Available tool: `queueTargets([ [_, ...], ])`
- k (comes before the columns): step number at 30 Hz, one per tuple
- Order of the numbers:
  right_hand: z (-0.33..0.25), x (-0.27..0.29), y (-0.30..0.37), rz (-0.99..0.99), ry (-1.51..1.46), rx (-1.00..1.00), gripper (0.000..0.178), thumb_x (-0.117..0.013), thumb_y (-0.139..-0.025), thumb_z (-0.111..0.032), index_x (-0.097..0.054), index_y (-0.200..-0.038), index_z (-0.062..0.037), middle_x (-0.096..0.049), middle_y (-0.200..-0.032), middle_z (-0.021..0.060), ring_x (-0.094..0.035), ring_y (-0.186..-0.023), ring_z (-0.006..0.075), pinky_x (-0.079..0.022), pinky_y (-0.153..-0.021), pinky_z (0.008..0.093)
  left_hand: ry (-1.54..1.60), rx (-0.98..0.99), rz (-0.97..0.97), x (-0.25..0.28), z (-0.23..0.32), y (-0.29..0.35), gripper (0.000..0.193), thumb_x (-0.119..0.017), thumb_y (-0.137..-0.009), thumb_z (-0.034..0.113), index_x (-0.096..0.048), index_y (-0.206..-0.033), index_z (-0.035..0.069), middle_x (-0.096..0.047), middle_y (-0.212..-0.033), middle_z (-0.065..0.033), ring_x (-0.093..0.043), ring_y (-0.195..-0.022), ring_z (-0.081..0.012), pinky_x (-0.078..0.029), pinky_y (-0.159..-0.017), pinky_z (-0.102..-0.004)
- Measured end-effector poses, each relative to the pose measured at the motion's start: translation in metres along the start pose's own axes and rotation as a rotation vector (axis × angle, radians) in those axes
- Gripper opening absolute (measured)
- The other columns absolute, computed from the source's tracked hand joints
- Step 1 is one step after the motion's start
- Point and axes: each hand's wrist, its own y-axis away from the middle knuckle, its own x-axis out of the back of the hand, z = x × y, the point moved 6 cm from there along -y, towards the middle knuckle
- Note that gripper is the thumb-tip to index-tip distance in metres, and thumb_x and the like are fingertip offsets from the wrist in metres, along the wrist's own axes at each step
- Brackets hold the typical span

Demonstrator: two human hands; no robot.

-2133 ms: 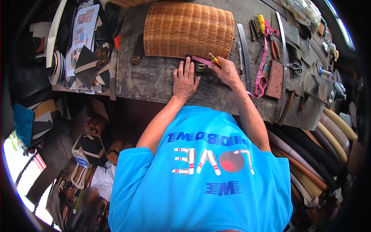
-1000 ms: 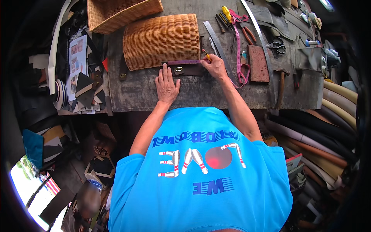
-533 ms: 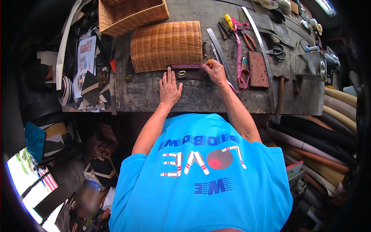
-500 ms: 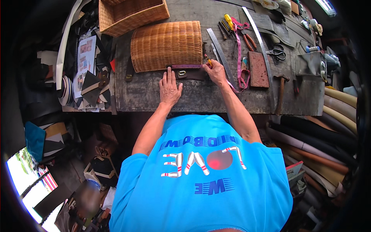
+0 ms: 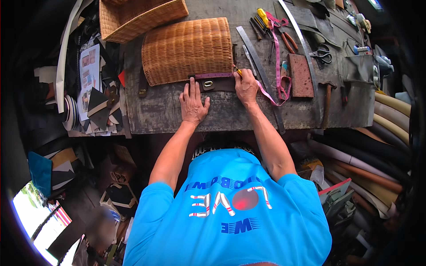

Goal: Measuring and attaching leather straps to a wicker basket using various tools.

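A curved wicker basket piece [image 5: 188, 51] lies on the worktable. Along its near edge stretches a pink measuring tape [image 5: 214, 76], above a dark leather strap [image 5: 225, 84] that carries an oval brass clasp [image 5: 208, 84]. My left hand [image 5: 194, 105] rests flat with fingers stretched, its fingertips at the tape's left end. At the basket's near right corner, my right hand [image 5: 246, 90] is closed on a slim yellow pencil [image 5: 239, 72], next to the tape's other end. The tape's loose length [image 5: 269, 96] trails off to the right; the right fingertips are partly hidden.
An open wicker basket [image 5: 142, 22] stands at the back left. Right of my hands lie a metal ruler [image 5: 255, 55], a yellow-handled screwdriver [image 5: 262, 17], pliers [image 5: 288, 40], a reddish brick [image 5: 301, 75], scissors [image 5: 322, 54] and a hammer [image 5: 327, 99]. Papers [image 5: 90, 77] and leather scraps lie left.
The whole view has shifted a little. My right hand has turned slightly at the tape's end, and less of the pencil shows. My left hand keeps its place by the tape.
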Motion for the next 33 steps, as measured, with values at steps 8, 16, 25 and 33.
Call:
queueTargets([
  [8, -0.001, 0.0, 0.014, 0.209, 0.012, 0.009, 0.012, -0.068, -0.085, -0.016, -0.061, -0.088, -0.0063, -0.057, -0.082, 0.0105, -0.061, -0.077, 0.0329, -0.047, -0.066, 0.0435, -0.008, -0.013, 0.047, 0.001, 0.002, 0.002, 0.074, -0.056, -0.088, 0.04, -0.038, -0.144, -0.005, -0.02, -0.161, -0.0144, -0.034, -0.133, -0.0343, -0.03, -0.105, -0.0471],
  [16, 0.001, -0.003, 0.012, 0.243, 0.049, 0.036, 0.016, -0.069, -0.084, -0.016, -0.063, -0.093, -0.0043, -0.062, -0.086, 0.0116, -0.064, -0.078, 0.0327, -0.05, -0.069, 0.0426, -0.001, -0.008, 0.054, -0.005, 0.0, -0.001, 0.073, -0.056, -0.088, 0.04, -0.04, -0.143, -0.005, -0.02, -0.161, -0.014, -0.033, -0.134, -0.0331, -0.029, -0.106, -0.0463],
  [25, -0.004, 0.004, 0.018, 0.322, 0.014, 0.105, 0.029, -0.067, -0.083, -0.005, -0.06, -0.112, -0.0024, -0.05, -0.112, 0.0161, -0.055, -0.101, 0.0306, -0.051, -0.081, 0.039, 0.055, -0.002, 0.067, -0.005, 0.001, 0.0, 0.074, -0.056, -0.087, 0.04, -0.038, -0.146, 0.0, -0.018, -0.162, -0.0132, -0.032, -0.135, -0.0329, -0.028, -0.107, -0.0459],
  [33, -0.027, 0.031, 0.029, 0.389, -0.397, 0.113, 0.017, -0.061, -0.097, -0.012, -0.068, -0.095, 0.0033, -0.049, -0.105, 0.0077, -0.051, -0.089, 0.0136, -0.046, -0.067, 0.0268, 0.032, 0.01, 0.076, -0.006, -0.002, 0.0, 0.073, -0.057, -0.085, 0.04, -0.041, -0.144, 0.002, -0.022, -0.161, -0.0112, -0.033, -0.134, -0.032, -0.03, -0.106, -0.0462],
])
